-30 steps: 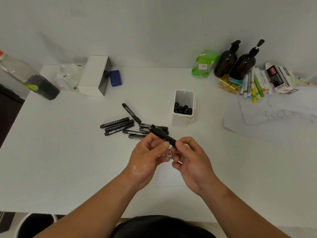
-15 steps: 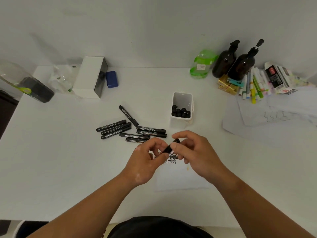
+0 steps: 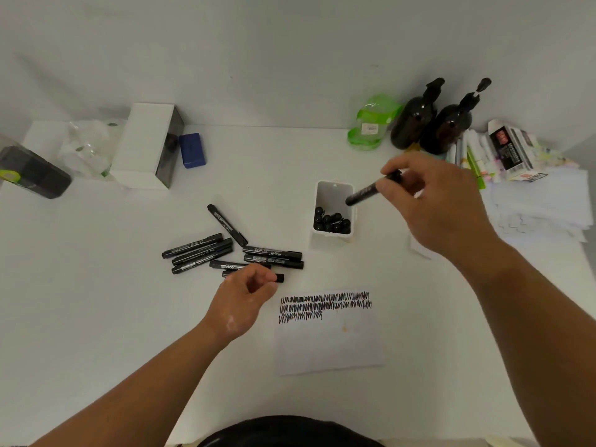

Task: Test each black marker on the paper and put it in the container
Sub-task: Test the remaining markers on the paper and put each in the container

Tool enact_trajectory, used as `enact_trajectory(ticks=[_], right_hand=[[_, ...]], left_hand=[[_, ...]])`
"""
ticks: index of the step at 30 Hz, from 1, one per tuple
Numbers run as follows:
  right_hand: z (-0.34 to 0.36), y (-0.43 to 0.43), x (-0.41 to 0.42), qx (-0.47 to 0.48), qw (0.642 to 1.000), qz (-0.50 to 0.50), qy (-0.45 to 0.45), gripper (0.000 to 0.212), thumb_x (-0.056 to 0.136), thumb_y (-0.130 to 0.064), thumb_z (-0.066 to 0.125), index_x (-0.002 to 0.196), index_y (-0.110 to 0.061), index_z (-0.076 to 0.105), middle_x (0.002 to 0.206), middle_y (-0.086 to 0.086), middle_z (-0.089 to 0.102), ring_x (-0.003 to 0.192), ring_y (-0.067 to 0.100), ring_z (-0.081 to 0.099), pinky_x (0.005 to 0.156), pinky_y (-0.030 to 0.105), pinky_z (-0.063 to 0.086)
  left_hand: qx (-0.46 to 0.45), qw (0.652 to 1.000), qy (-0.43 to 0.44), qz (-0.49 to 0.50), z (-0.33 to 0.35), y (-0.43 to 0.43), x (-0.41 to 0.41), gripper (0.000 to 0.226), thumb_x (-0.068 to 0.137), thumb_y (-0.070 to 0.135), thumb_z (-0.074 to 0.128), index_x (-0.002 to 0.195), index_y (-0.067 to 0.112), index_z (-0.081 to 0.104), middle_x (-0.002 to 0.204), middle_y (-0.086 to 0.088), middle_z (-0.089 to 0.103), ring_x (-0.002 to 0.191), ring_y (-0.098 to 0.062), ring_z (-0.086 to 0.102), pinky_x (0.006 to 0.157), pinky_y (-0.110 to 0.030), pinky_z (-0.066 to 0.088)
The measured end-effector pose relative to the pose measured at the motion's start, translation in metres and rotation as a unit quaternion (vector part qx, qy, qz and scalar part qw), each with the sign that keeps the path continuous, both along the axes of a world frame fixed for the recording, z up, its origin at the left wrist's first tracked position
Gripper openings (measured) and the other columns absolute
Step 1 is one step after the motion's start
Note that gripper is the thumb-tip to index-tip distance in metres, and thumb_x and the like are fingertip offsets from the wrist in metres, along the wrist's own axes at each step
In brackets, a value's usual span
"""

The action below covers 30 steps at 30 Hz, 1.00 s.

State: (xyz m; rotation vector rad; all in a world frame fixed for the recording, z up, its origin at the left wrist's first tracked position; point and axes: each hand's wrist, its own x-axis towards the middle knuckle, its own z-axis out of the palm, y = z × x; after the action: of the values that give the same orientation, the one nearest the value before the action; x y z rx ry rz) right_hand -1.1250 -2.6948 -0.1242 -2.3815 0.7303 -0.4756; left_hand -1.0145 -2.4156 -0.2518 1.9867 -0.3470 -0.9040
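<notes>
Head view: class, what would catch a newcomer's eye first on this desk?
The right hand holds a black marker tilted over the white container in the middle of the table, which already holds several markers. Nearer the person, black scribble rows fill the top of the paper. The left hand is at the loose markers lying left of the container; whether it grips one is unclear.
</notes>
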Motion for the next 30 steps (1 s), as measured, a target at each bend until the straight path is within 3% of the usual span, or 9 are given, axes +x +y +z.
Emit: enact_trajectory(ticks=[3, 5, 9, 15, 18, 22, 24, 27, 30], right_hand=[[-0.012, -0.001, 0.023, -0.037, 0.998, 0.024, 0.034, 0.013, 0.095, -0.036, 0.068, 0.105, -0.028, 0.072, 0.077, -0.006, 0.071, 0.071, 0.016, 0.064, 0.079, 0.032, 0.054], [-0.024, 0.002, 0.036, -0.053, 0.995, 0.049, 0.072, 0.017, 0.097, -0.037, 0.066, 0.111, -0.028, 0.072, 0.086, -0.004, 0.073, 0.080, 0.020, 0.065, 0.082, 0.039, 0.056], [-0.053, 0.011, 0.056, -0.090, 0.980, 0.087, 0.153, 0.020, 0.099, -0.038, 0.060, 0.114, -0.030, 0.071, 0.102, 0.002, 0.069, 0.091, 0.023, 0.061, 0.079, 0.036, 0.051], [-0.075, 0.018, 0.071, -0.131, 0.953, 0.086, 0.258, 0.022, 0.100, -0.031, 0.054, 0.115, -0.027, 0.070, 0.106, 0.002, 0.069, 0.096, 0.023, 0.061, 0.074, 0.036, 0.049], [-0.080, 0.023, 0.076, -0.138, 0.936, 0.103, 0.307, 0.025, 0.100, -0.024, 0.048, 0.111, -0.026, 0.071, 0.102, 0.001, 0.065, 0.088, 0.021, 0.057, 0.069, 0.034, 0.048], [-0.081, 0.025, 0.081, -0.125, 0.924, 0.119, 0.342, 0.026, 0.099, -0.017, 0.045, 0.102, -0.023, 0.071, 0.096, -0.002, 0.058, 0.080, 0.018, 0.054, 0.065, 0.031, 0.044], [-0.079, 0.025, 0.081, -0.120, 0.924, 0.113, 0.344, 0.025, 0.098, -0.017, 0.045, 0.101, -0.023, 0.069, 0.090, -0.003, 0.057, 0.077, 0.019, 0.055, 0.062, 0.030, 0.040], [-0.070, 0.027, 0.074, -0.105, 0.939, 0.094, 0.315, 0.025, 0.097, -0.019, 0.046, 0.106, -0.023, 0.069, 0.077, -0.008, 0.052, 0.070, 0.018, 0.053, 0.056, 0.028, 0.033], [-0.062, 0.033, 0.055, -0.104, 0.968, 0.062, 0.218, 0.025, 0.097, -0.024, 0.053, 0.114, -0.025, 0.071, 0.096, -0.002, 0.072, 0.084, 0.024, 0.064, 0.069, 0.032, 0.049]], left_hand=[[-0.004, 1.000, 0.012, -0.003, -0.004, 0.001, -0.002, 0.009, 0.089, 0.016, 0.072, 0.087, 0.025, 0.071, 0.077, -0.001, 0.067, 0.069, -0.011, 0.058, 0.073, -0.037, 0.052], [-0.001, 1.000, 0.016, -0.003, -0.007, 0.004, -0.003, 0.009, 0.089, 0.015, 0.071, 0.087, 0.024, 0.071, 0.080, -0.004, 0.068, 0.069, -0.011, 0.058, 0.070, -0.034, 0.052], [0.012, 1.000, 0.021, 0.003, -0.015, 0.015, -0.002, 0.009, 0.090, 0.015, 0.071, 0.088, 0.024, 0.071, 0.078, -0.001, 0.069, 0.064, -0.005, 0.059, 0.063, -0.023, 0.051], [0.043, 0.999, 0.024, 0.007, -0.028, 0.033, 0.004, 0.007, 0.090, 0.017, 0.070, 0.086, 0.023, 0.069, 0.078, 0.001, 0.071, 0.062, -0.002, 0.060, 0.059, -0.016, 0.049], [0.076, 0.997, 0.020, -0.003, -0.035, 0.039, 0.007, 0.007, 0.091, 0.020, 0.069, 0.087, 0.026, 0.069, 0.079, 0.005, 0.071, 0.065, -0.004, 0.063, 0.062, -0.018, 0.049], [0.147, 0.980, -0.111, -0.073, -0.046, 0.042, 0.014, 0.005, 0.093, 0.024, 0.066, 0.091, 0.028, 0.065, 0.087, 0.012, 0.068, 0.075, -0.005, 0.062, 0.067, -0.014, 0.046], [0.157, 0.962, -0.199, -0.101, -0.053, 0.042, 0.019, 0.009, 0.093, 0.020, 0.065, 0.102, 0.022, 0.067, 0.097, 0.006, 0.068, 0.080, -0.009, 0.061, 0.076, -0.021, 0.051], [0.186, 0.930, -0.279, -0.151, -0.064, 0.037, 0.030, 0.028, 0.092, 0.014, 0.063, 0.120, 0.014, 0.067, 0.117, -0.002, 0.064, 0.109, -0.024, 0.057, 0.092, -0.036, 0.051], [0.211, 0.892, -0.339, -0.211, -0.072, 0.027, 0.041, 0.034, 0.089, 0.010, 0.063, 0.122, 0.015, 0.067, 0.118, -0.004, 0.063, 0.109, -0.027, 0.054, 0.090, -0.039, 0.051]])
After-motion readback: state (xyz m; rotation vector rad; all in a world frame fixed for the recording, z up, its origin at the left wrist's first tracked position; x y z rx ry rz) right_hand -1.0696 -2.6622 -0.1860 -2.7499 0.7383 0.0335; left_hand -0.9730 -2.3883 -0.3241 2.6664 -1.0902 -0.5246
